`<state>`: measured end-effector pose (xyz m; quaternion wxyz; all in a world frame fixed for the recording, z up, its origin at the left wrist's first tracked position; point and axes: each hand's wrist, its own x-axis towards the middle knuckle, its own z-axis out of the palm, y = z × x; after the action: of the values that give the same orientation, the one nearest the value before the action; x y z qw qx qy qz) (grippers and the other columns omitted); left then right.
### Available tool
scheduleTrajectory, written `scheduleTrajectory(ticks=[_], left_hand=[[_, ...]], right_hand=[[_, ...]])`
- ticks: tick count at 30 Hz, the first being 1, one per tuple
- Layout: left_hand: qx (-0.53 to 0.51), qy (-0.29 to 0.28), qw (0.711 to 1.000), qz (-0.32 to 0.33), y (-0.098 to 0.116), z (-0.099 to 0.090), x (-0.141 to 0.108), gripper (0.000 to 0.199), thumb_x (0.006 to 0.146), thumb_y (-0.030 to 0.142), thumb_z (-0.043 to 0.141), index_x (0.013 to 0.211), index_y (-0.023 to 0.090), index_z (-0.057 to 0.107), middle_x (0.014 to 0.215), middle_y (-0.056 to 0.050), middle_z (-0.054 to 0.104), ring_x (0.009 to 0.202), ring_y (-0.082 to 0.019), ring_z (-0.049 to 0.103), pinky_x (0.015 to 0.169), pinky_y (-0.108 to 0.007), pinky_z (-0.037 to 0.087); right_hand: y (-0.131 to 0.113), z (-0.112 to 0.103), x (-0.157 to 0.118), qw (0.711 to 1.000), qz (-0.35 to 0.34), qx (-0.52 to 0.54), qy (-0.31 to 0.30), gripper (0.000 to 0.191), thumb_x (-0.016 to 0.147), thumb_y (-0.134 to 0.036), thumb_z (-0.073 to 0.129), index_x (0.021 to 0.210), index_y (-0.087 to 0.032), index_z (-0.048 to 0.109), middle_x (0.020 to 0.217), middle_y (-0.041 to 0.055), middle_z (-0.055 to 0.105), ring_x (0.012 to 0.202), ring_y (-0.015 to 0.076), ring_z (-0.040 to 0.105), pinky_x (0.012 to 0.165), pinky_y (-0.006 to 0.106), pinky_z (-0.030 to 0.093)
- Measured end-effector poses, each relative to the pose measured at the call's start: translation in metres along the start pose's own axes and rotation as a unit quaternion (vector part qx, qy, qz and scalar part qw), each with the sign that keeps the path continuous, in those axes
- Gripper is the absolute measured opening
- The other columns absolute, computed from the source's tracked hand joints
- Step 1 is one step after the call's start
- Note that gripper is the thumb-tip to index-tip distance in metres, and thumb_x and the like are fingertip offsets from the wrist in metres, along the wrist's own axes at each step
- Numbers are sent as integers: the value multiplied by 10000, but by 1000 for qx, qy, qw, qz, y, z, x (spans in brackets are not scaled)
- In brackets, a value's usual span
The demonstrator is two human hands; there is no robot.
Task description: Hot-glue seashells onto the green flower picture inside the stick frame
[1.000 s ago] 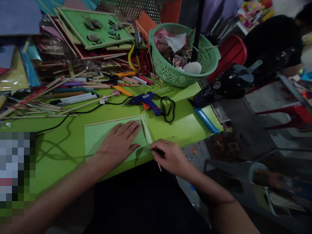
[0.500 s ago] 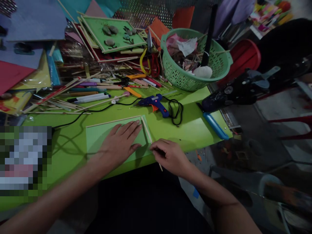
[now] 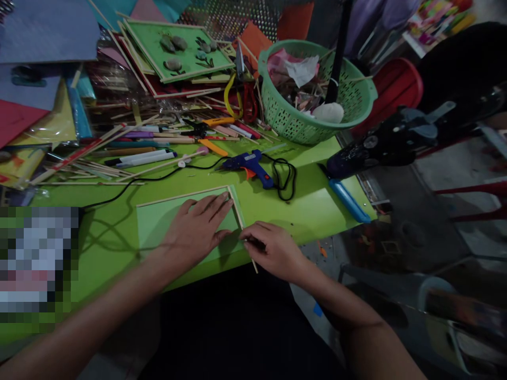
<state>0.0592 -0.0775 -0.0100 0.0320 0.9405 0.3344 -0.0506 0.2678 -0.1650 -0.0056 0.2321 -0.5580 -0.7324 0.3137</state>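
Observation:
A pale green sheet of paper lies at the table's front edge, with one thin wooden stick along its far edge. Flat across the sheet rests my left hand, fingers stretched, the fingertips by the far right corner. A second wooden stick runs down the sheet's right edge and sticks out past the table's front. My right hand pinches this stick near the sheet's lower right corner. Beyond the sheet a blue glue gun lies on its side, its black cord coiled beside it.
Behind are pens, loose sticks, scissors and a framed green picture with stones. A green basket stands at the back right. A blue cutter-like tool lies near the right edge. A blurred-out object is at left.
The stick on the right edge now lies closer along the paper's side, and my right hand has shifted slightly left with it. My left hand stays flat on the sheet.

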Motion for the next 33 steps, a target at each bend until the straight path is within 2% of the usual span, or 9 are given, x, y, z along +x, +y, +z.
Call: scheduleTrajectory(ticks=[3, 7, 12, 18, 22, 33], left_hand=[[-5, 3, 1000, 6, -1, 0, 0, 571, 1043, 424, 411, 1562, 186, 408, 1627, -66, 405, 1412, -323, 463, 1067, -522, 424], [-19, 9, 1000, 11, 0, -2, -1, 580, 1044, 416, 406, 1562, 155, 403, 1636, -82, 386, 1411, -339, 460, 1059, -537, 419], [-35, 8, 999, 9, 0, -2, -2, 565, 1051, 399, 386, 1584, 211, 364, 1639, -73, 387, 1434, -338, 438, 1097, -544, 380], [-45, 10, 999, 12, 1, -2, -3, 580, 1051, 402, 389, 1596, 211, 336, 1646, -86, 379, 1443, -341, 425, 1107, -528, 370], [-28, 7, 1000, 13, 2, -3, -3, 572, 1053, 400, 394, 1580, 179, 365, 1644, -88, 380, 1437, -339, 426, 1096, -530, 382], [-47, 4, 999, 1, 2, -2, -2, 556, 1043, 403, 421, 1572, 233, 394, 1636, -74, 395, 1433, -330, 434, 1104, -521, 371]], right_hand=[[1, -2, -1, 1000, 0, 14, -5, 145, 900, -112, 594, 983, -195, 680, 872, 32, 698, 793, 154, 623, 715, 264, 444], [4, -9, -6, 999, 15, 41, 18, 162, 911, -126, 596, 1024, -198, 687, 929, 34, 712, 807, 140, 648, 735, 254, 473], [10, -14, -12, 999, 28, 21, 39, 138, 904, -115, 593, 965, -199, 684, 907, 33, 699, 822, 151, 641, 742, 270, 478], [12, -13, -14, 1000, 4, -3, 27, 145, 896, -80, 605, 944, -183, 695, 878, 31, 665, 797, 145, 626, 720, 263, 459], [10, -11, -12, 1000, -7, -3, 24, 110, 917, -109, 622, 953, -178, 700, 877, 32, 666, 790, 139, 622, 712, 255, 455], [10, -9, -11, 1000, 1, -3, 14, 99, 935, -141, 625, 963, -198, 700, 894, 36, 679, 812, 154, 635, 719, 276, 467]])
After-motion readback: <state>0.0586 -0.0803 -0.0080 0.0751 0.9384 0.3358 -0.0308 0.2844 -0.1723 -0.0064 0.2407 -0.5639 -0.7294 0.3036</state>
